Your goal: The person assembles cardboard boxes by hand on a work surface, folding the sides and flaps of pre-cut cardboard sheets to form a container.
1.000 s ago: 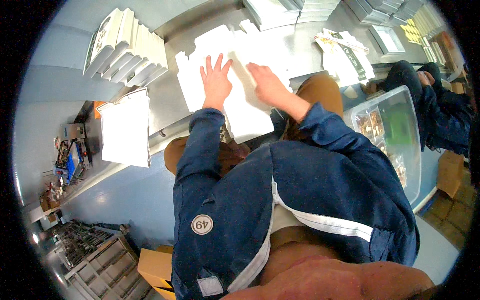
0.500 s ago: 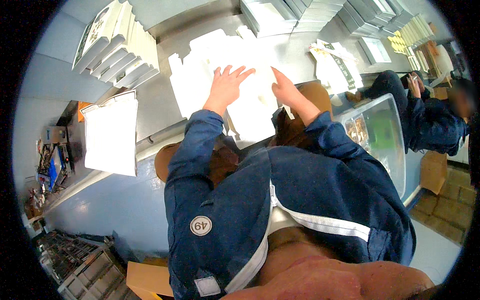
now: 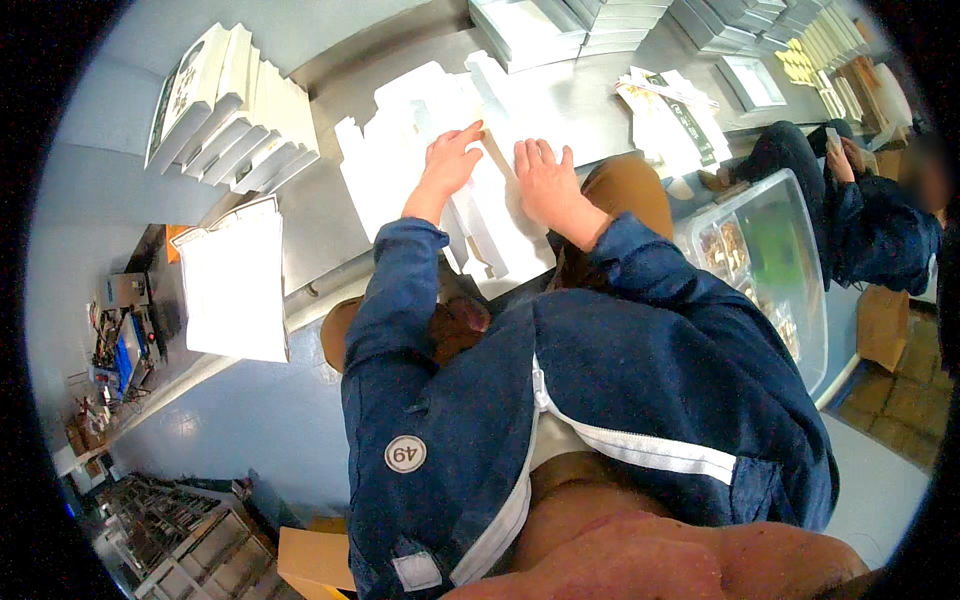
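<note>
Head view: left hand [image 3: 447, 165] and right hand [image 3: 545, 185] lie flat, fingers spread, gripping nothing, on white die-cut carton blanks [image 3: 400, 150] on the grey desk [image 3: 320, 240]. Judgement: press along creases evenly, keeping panels aligned.

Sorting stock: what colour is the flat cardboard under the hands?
White flat cardboard, clearest in the head view.

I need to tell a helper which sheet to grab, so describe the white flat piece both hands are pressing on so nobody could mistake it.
Start at the grey worktable in front of the person. Near its front edge lies a flat white die-cut carton blank, with the left hand and right hand spread on it. Unlike the fanned stack of folded white boxes to its left, it lies unfolded, with notched flaps around its outline.
</note>
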Demonstrator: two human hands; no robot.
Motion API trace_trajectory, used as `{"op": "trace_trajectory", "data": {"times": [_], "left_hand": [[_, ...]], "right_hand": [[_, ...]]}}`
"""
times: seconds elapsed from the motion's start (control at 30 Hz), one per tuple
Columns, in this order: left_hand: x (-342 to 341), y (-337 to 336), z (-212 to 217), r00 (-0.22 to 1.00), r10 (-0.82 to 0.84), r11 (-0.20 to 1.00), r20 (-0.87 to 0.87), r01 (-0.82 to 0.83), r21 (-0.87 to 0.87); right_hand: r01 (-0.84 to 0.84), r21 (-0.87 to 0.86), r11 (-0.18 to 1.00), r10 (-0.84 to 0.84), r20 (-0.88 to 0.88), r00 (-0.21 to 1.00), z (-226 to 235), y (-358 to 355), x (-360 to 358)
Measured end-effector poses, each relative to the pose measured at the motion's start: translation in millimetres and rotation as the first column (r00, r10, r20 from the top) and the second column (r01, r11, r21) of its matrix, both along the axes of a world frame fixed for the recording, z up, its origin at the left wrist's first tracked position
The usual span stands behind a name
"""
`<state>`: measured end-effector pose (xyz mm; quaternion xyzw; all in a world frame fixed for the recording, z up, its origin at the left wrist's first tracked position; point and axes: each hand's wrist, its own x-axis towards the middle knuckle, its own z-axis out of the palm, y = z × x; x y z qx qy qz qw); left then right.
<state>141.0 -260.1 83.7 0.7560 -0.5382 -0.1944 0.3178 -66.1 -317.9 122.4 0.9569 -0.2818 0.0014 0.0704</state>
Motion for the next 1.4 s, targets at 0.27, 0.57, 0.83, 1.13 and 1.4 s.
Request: {"op": "trace_trajectory", "data": {"times": [0.27,0.57,0.83,1.13,1.4], "left_hand": [[-35.7,-21.0,11.4,0.965,0.260,0.964,0.018,-0.261,0.043],[-42.7,-18.0,-5.3,0.919,0.293,0.956,0.265,-0.278,-0.094],[-34.1,-18.8,-12.1,0.938,0.278,0.960,0.208,-0.280,-0.023],[-18.1,-30.7,-7.8,0.946,0.242,0.964,-0.214,-0.259,-0.053],[-14.1,-54.0,6.1,0.707,0.253,0.958,-0.660,-0.278,0.069]], "right_hand": [[-0.041,0.090,0.995,0.041,-0.005,0.999,9.4,-17.0,-2.1],[0.078,0.756,0.650,-0.297,0.158,0.942,-8.6,-88.4,34.7],[0.192,0.586,0.787,-0.306,0.101,0.947,11.5,-67.6,58.3],[0.129,0.426,0.895,-0.237,0.211,0.948,-2.2,-46.7,66.5],[0.076,0.233,0.969,-0.137,0.259,0.956,-12.8,-25.1,63.3]]}}
